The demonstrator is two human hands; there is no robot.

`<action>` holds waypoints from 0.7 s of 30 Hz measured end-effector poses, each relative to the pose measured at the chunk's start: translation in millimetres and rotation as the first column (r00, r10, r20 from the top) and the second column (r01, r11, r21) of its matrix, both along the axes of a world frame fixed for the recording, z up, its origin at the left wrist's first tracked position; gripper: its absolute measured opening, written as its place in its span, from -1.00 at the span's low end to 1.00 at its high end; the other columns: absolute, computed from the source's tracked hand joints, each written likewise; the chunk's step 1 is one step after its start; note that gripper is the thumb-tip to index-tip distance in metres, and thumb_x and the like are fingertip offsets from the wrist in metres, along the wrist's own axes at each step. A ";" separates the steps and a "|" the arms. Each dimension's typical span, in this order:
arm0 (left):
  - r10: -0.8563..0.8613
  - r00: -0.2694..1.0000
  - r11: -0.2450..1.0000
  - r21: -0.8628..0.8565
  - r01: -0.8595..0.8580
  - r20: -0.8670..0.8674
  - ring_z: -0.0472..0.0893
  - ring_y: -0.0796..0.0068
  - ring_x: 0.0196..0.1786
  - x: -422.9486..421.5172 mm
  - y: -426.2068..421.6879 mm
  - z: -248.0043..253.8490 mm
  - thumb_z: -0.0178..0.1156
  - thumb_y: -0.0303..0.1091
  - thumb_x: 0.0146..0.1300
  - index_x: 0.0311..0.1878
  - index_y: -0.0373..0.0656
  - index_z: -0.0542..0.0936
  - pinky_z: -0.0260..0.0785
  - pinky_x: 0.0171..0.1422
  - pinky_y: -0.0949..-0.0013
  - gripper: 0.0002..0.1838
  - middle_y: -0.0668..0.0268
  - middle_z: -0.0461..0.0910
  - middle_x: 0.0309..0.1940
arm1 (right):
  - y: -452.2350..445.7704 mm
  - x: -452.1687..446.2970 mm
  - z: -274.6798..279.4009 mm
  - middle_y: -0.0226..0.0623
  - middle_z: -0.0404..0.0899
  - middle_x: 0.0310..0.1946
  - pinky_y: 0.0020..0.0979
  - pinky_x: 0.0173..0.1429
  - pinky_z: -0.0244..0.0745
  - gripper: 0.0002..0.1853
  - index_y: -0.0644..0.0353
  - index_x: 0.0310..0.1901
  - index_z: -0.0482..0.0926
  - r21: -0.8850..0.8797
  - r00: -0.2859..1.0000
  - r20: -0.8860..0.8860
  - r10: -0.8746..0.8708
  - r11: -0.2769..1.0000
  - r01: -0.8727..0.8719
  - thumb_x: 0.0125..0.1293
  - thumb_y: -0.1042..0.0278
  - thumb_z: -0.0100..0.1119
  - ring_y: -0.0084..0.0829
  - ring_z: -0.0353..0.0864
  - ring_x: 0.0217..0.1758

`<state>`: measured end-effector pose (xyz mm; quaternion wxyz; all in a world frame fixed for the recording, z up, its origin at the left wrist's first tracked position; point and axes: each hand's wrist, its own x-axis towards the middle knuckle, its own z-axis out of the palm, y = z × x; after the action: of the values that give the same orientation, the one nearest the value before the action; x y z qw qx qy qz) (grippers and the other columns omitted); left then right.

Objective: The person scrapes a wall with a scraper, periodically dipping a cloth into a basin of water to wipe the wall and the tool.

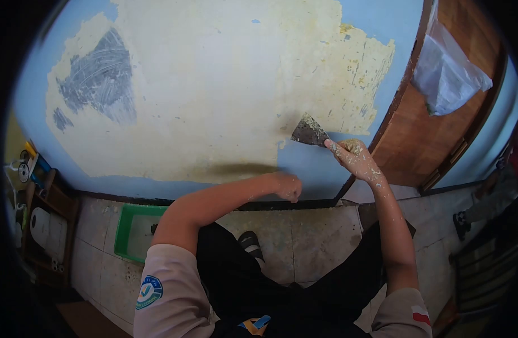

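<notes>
My right hand (355, 159), flecked with paint crumbs, is closed around the handle of a scraper (311, 133). Its wide, crusted blade lies at the wall (202, 84), near the border between the stripped cream area and the blue paint. Whether the blade's edge touches the wall I cannot tell. My left hand (290, 187) hangs in front of the lower blue strip with its fingers curled in, and nothing shows in it. On the wall's left side is a rough grey patch (104, 76).
A green tub (122, 234) stands on the tiled floor (281, 231) at the left, beside a wooden shelf (67, 225). To the right, a white plastic bag (448, 70) hangs at a brown wooden door (405, 135). Another person's foot (461, 225) shows at far right.
</notes>
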<state>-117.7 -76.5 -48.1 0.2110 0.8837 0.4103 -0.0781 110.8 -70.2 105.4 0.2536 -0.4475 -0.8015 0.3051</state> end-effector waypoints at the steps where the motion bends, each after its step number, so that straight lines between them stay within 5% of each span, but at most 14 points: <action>1: 0.006 0.998 0.999 0.033 -0.008 0.056 0.74 0.17 -0.15 3.4 2.1 6.7 0.33 -0.23 0.18 -0.33 0.00 0.81 0.56 -0.05 0.10 -0.86 0.24 0.78 -0.29 | -3.3 -1.4 2.6 -0.47 0.12 -0.70 -0.29 -0.48 0.13 -0.27 0.23 -0.66 0.26 -0.030 1.000 -0.019 -0.019 0.999 0.019 0.43 -0.23 0.25 -0.57 0.09 -0.54; 8: -0.005 1.000 0.991 0.131 0.002 0.021 0.75 0.20 -0.16 15.6 2.4 39.5 0.25 -0.34 0.09 -0.22 0.05 0.80 0.57 -0.11 0.12 -0.79 0.29 0.78 -0.23 | -4.3 -1.3 14.6 -0.53 0.17 -0.73 -0.38 -0.50 0.10 -0.30 0.15 -0.68 0.32 -0.019 0.996 -0.025 -0.082 0.996 0.082 0.41 -0.26 0.25 -0.61 0.13 -0.60; 10: 0.014 0.999 0.999 0.050 -0.012 -0.041 0.73 0.20 -0.03 16.1 1.9 41.2 0.32 -0.21 0.21 -0.15 0.06 0.79 0.56 0.03 0.10 -0.81 0.31 0.77 -0.14 | -5.0 -4.2 20.4 -0.53 0.16 -0.73 -0.37 -0.50 0.10 -0.29 0.16 -0.68 0.32 0.010 0.996 -0.016 -0.093 0.996 0.093 0.42 -0.25 0.25 -0.61 0.12 -0.60; 19: -0.092 0.980 0.996 -0.015 0.091 -0.178 0.67 0.09 0.12 31.8 9.5 49.2 0.35 -0.05 0.25 0.08 0.05 0.73 0.52 0.17 0.05 -0.62 0.15 0.72 0.03 | -7.1 -8.3 46.1 -0.54 0.17 -0.70 -0.36 -0.48 0.11 -0.33 0.19 -0.66 0.30 0.258 0.995 0.073 -0.066 0.965 0.045 0.47 -0.13 0.25 -0.64 0.12 -0.56; 21: -0.109 0.984 0.994 -0.011 0.109 -0.139 0.67 0.08 0.13 39.3 7.9 52.9 0.35 -0.05 0.25 0.09 0.03 0.73 0.52 0.17 0.05 -0.61 0.14 0.72 0.03 | -11.9 -6.1 51.8 -0.41 0.15 -0.72 -0.26 -0.47 0.15 -0.30 0.26 -0.65 0.33 0.409 0.987 0.134 -0.085 0.912 0.022 0.44 -0.18 0.25 -0.55 0.09 -0.54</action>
<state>-78.4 -68.6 4.8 0.1787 0.8969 0.3749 -0.1515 104.8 -82.1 157.2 0.2886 -0.4284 -0.8514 0.0905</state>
